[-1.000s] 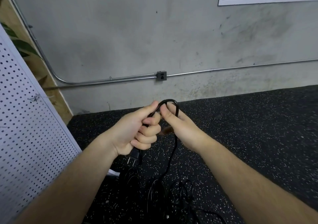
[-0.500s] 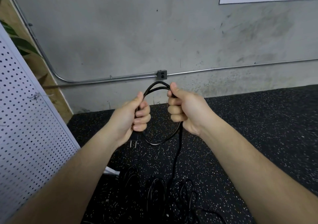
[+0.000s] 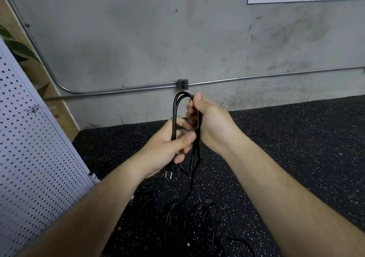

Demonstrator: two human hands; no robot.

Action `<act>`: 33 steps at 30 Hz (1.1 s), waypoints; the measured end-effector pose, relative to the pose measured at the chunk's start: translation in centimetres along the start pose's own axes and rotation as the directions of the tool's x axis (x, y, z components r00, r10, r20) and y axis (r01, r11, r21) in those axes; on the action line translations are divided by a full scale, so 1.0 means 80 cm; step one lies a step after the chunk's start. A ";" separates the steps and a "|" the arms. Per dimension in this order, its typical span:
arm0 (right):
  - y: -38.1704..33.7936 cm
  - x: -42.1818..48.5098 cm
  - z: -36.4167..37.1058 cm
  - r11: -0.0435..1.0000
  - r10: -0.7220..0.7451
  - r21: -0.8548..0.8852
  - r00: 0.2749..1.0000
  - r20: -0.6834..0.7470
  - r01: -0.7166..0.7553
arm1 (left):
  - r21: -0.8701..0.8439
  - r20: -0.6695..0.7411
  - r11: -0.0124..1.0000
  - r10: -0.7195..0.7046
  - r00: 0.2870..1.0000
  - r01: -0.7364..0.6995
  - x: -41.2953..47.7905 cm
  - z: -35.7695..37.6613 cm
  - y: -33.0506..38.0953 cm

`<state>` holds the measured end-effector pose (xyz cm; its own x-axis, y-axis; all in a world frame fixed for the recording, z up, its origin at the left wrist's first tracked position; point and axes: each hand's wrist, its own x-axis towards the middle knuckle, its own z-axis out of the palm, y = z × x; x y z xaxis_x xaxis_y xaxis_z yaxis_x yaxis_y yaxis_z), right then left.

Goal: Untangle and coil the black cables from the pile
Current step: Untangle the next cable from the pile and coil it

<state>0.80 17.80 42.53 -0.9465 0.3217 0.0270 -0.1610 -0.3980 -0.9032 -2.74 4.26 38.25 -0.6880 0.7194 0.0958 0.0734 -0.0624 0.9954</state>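
Both hands hold one black power cable folded into a narrow upright loop in front of me. My left hand grips the loop's left strands, thumb across them. My right hand clasps the right strands, its thumb near the loop's top. The cable's plug pokes out below my left hand, prongs down. A loose strand drops from the loop to the pile of tangled black cables on the floor.
The floor is black speckled rubber. A white perforated panel leans at the left. A concrete wall stands ahead with a metal conduit and a small outlet box.
The hands have come closer together and the wide loop has narrowed into a tall, tight one. My left hand shifted right and lower along the strands.
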 end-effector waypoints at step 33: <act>0.086 -0.074 -0.052 0.118 0.030 -0.797 0.801 0.598 0.592 | 0.603 -0.504 0.787 0.249 0.827 0.131 0.017 -0.110 0.022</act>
<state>6.45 16.74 34.33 -0.9300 -0.2685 0.2511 -0.3559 0.8284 -0.4324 -9.90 -0.98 40.19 -0.9147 0.2305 0.3319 0.4031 0.4620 0.7900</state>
